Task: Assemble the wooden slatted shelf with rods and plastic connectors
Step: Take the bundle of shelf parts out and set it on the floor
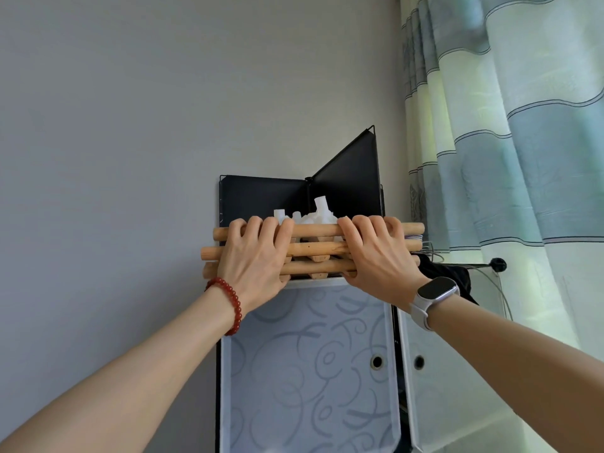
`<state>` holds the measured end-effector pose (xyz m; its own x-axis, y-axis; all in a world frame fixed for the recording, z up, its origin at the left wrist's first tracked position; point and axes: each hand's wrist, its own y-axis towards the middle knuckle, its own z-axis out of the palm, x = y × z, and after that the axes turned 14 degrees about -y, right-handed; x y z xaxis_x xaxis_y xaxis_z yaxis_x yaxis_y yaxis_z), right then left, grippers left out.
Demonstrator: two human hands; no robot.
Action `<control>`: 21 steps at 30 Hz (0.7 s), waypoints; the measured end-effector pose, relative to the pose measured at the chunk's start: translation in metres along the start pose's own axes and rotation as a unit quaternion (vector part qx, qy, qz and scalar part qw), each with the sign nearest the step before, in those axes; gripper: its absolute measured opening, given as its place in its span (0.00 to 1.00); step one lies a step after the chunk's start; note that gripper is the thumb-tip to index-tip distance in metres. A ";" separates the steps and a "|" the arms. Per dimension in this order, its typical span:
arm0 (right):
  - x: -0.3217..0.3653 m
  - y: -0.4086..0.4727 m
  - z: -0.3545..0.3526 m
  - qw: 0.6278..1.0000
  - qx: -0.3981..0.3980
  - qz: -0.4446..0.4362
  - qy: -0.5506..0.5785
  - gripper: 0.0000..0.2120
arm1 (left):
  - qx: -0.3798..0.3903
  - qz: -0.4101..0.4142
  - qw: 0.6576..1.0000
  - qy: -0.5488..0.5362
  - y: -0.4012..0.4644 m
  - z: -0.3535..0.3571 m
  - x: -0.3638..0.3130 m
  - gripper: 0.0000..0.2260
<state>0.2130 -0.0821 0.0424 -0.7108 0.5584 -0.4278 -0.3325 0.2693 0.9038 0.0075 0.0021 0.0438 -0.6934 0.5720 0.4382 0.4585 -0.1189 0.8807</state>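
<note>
A bundle of light wooden rods (315, 248) lies horizontally at the top edge of a tall cabinet, with wooden slat ends (318, 275) poking out between them. White plastic connectors (318, 215) are piled on top, behind the rods. My left hand (258, 256) grips the bundle's left part, fingers curled over the top rod and thumb under it. My right hand (379, 255) grips the right part the same way. The rods' far sides and most slats are hidden.
The cabinet (307, 371) has translucent patterned doors with round finger holes. Black panels (346, 178) stand folded on its top against the grey wall. A striped curtain (510, 125) hangs at the right, with dark cloth and wires beside it.
</note>
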 end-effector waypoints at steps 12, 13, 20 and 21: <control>-0.016 -0.023 -0.097 0.999 0.030 -0.006 -0.025 0.34 | -0.034 -0.005 0.999 -0.034 -0.023 -0.075 -0.029 0.36; -0.015 -0.027 -0.108 0.999 0.039 -0.008 -0.027 0.34 | -0.033 -0.005 0.999 -0.042 -0.027 -0.083 -0.031 0.36; -0.005 -0.060 -0.199 0.996 0.060 0.009 -0.072 0.35 | -0.049 0.004 0.994 -0.093 -0.064 -0.145 -0.047 0.33; -0.003 -0.066 -0.213 0.995 0.066 0.014 -0.075 0.35 | -0.050 0.008 0.993 -0.105 -0.069 -0.156 -0.050 0.32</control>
<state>0.1049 -0.2680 -0.0145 -0.6141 0.6757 -0.4078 -0.2227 0.3473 0.9109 -0.0758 -0.1447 -0.0114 -0.5513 0.7244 0.4139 0.4029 -0.2033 0.8924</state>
